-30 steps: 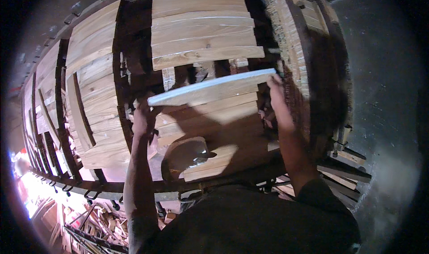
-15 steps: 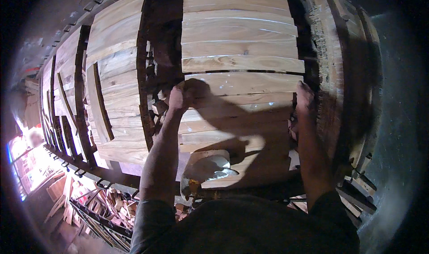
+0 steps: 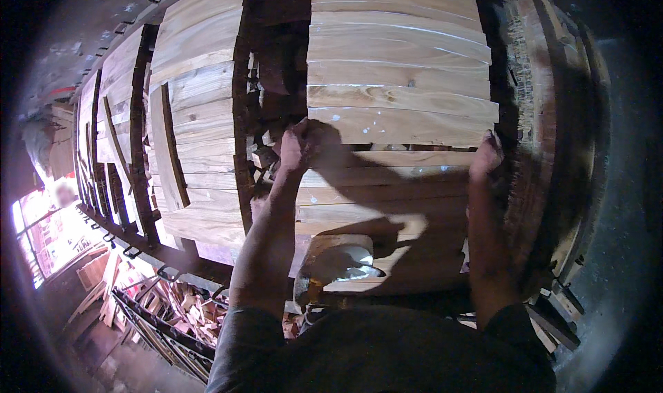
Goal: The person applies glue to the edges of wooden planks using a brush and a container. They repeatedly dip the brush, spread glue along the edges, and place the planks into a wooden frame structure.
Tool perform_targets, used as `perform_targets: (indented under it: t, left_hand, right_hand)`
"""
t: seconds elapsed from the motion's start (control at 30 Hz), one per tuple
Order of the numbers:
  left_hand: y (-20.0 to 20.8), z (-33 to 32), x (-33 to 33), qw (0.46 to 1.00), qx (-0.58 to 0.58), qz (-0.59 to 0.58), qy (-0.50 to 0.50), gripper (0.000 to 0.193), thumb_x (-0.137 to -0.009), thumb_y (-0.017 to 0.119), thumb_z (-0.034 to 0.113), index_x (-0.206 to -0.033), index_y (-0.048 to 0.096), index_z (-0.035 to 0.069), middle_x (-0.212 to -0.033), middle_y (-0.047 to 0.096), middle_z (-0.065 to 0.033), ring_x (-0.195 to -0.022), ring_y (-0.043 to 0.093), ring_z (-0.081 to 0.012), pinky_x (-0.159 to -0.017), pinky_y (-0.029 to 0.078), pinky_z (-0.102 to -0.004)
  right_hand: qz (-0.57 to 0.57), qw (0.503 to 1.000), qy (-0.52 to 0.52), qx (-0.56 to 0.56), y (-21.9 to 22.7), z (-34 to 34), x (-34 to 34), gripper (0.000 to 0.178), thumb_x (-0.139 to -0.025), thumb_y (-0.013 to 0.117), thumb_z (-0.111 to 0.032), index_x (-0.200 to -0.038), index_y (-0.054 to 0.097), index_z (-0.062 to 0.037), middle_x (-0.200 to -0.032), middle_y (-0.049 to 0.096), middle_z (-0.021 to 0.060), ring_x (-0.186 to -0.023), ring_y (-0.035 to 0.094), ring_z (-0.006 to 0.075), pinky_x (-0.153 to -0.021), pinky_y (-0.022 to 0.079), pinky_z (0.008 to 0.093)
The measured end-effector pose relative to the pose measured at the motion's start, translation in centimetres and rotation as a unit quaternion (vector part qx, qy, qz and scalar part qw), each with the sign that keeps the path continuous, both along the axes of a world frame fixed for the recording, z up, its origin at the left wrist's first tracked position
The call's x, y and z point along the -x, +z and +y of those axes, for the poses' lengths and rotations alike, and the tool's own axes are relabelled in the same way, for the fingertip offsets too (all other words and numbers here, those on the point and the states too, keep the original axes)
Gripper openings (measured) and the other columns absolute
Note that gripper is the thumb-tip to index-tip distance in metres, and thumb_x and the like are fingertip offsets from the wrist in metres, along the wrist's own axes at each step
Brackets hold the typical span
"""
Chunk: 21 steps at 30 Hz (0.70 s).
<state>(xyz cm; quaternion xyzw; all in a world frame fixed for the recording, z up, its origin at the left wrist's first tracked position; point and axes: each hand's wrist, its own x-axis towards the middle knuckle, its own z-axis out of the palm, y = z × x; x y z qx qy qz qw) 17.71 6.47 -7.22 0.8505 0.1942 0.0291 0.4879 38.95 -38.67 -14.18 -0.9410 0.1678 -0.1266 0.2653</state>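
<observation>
A pale wooden board (image 3: pixel 400 125) with white spots lies crosswise in front of me, its far edge against the row of boards (image 3: pixel 400 72) beyond it. My left hand (image 3: pixel 293 146) grips its left end with curled fingers. At the opposite end, my right hand (image 3: pixel 487 157) has its fingers closed on the board's near corner. A dark gap separates this board from the nearer boards (image 3: pixel 387 194), which lie in the shadow of my body. Close to me on those boards rests a rounded container (image 3: pixel 321 258) with something white and shiny in it.
Left of my arm runs another panel of boards (image 3: pixel 200 127) with a loose narrow strip (image 3: pixel 168 144) across it. A rough wooden beam (image 3: pixel 542 82) stands along the right. Wood scraps (image 3: pixel 186 303) are heaped at lower left beside a dark metal rack (image 3: pixel 155 327).
Both hands have pushed the spotted board away from me, closing the gap on its far side and leaving one on its near side. The view has shifted a little.
</observation>
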Motion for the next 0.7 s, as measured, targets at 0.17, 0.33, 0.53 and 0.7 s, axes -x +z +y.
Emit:
perform_targets:
  t: [0.17,0.33,0.53,0.7]
  left_hand:
    - [-2.0,1.3,0.7,0.998,-0.046,-0.024,-0.040,0.053,-0.074,0.061,0.022,-0.121,0.060,-0.003,-0.096,0.065,-0.0252,-0.096,0.063,-0.0374,-0.085,0.049,-0.0388]
    - [-1.3,0.4,0.9,0.999,0.020,-0.016,0.034,0.044,-0.079,0.058,0.029,-0.109,0.063,-0.003,-0.086,0.065,-0.0258,-0.084,0.066,-0.0353,-0.075,0.051,-0.0382]
    - [0.5,0.5,-0.2,0.995,-0.049,0.058,0.062,0.045,-0.078,0.062,0.034,-0.110,0.066,0.003,-0.100,0.068,-0.0221,-0.097,0.067,-0.0340,-0.081,0.052,-0.0387]
    - [2.5,-0.1,1.4,0.976,-0.127,0.147,0.095,0.041,-0.082,0.060,0.028,-0.114,0.064,0.003,-0.105,0.067,-0.0212,-0.098,0.066,-0.0320,-0.083,0.050,-0.0379]
  right_hand:
    - [-0.042,0.996,0.028,0.077,-0.4,0.2,-0.1,0.031,-0.088,0.064,-0.031,-0.099,0.073,-0.0041,-0.098,0.072,0.0145,-0.090,0.068,0.0285,-0.081,0.051,0.0372]
    - [-0.049,0.997,0.041,-0.040,1.6,2.1,0.6,0.020,-0.092,0.052,-0.011,-0.104,0.067,-0.0054,-0.097,0.071,0.0098,-0.084,0.068,0.0225,-0.074,0.054,0.0338]
    - [-0.023,0.998,0.044,-0.046,-2.1,-1.1,-1.3,0.034,-0.090,0.059,-0.036,-0.106,0.070,-0.0083,-0.107,0.070,0.0107,-0.092,0.067,0.0302,-0.073,0.053,0.0382]
    - [0.121,0.951,-0.028,-0.284,4.0,0.5,1.7,0.030,-0.095,0.055,-0.032,-0.112,0.068,-0.0105,-0.102,0.069,0.0152,-0.090,0.066,0.0294,-0.077,0.051,0.0402]
